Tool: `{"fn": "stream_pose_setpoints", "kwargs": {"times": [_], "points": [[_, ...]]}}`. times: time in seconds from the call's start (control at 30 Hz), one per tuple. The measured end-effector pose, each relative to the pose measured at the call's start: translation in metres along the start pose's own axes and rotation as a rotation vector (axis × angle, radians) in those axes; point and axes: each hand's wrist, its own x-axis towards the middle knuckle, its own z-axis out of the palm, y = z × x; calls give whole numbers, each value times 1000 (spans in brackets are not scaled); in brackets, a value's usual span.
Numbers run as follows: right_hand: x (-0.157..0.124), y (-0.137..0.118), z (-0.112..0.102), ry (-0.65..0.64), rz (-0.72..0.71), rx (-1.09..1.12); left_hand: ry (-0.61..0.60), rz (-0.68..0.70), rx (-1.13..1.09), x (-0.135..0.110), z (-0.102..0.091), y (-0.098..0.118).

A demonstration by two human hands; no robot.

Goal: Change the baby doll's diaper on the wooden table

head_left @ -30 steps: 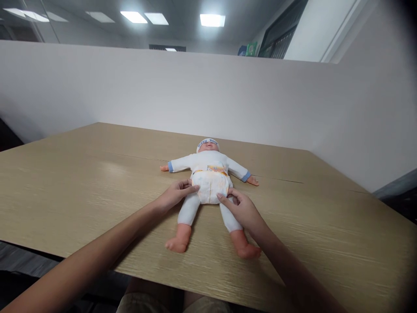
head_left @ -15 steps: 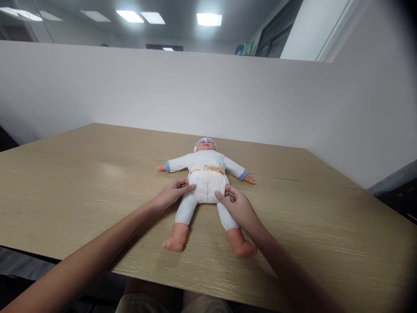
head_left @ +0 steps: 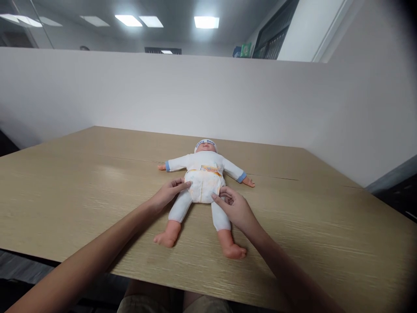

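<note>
A baby doll (head_left: 206, 160) lies on its back on the wooden table, head away from me, arms spread and feet towards me. It wears white clothes with blue cuffs and a white lettered cap (head_left: 206, 142). Around its hips is a white diaper (head_left: 202, 184) with an orange waist edge. My left hand (head_left: 167, 193) pinches the diaper's left side, thumb on top and the other fingers curled at the edge. On the opposite side my right hand (head_left: 235, 206) grips the diaper near the leg opening, its fingers partly hidden behind the hand.
The wooden table (head_left: 97, 208) has a thin seam running across behind the doll. A white partition (head_left: 163, 91) rises along its far edge. Dark objects stand beyond the table's left and right sides. My knees are below the near edge.
The doll's hips and legs have swung slightly to the left, with both hands moving along on the diaper. The head and arms have stayed almost in place.
</note>
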Motion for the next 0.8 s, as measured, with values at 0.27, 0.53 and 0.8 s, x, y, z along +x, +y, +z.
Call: {"fn": "stream_pose_setpoints", "kwargs": {"times": [0.27,0.53,0.8], "points": [[-8,-6,2,207,-139,-252,21,24,42,3,2,-2],[-17,9,-2,146,-253,-256,-68,163,166,-4,-14,-14],[-14,43,-55,151,-524,-588,228,486,898,-1,-77,-10]]}}
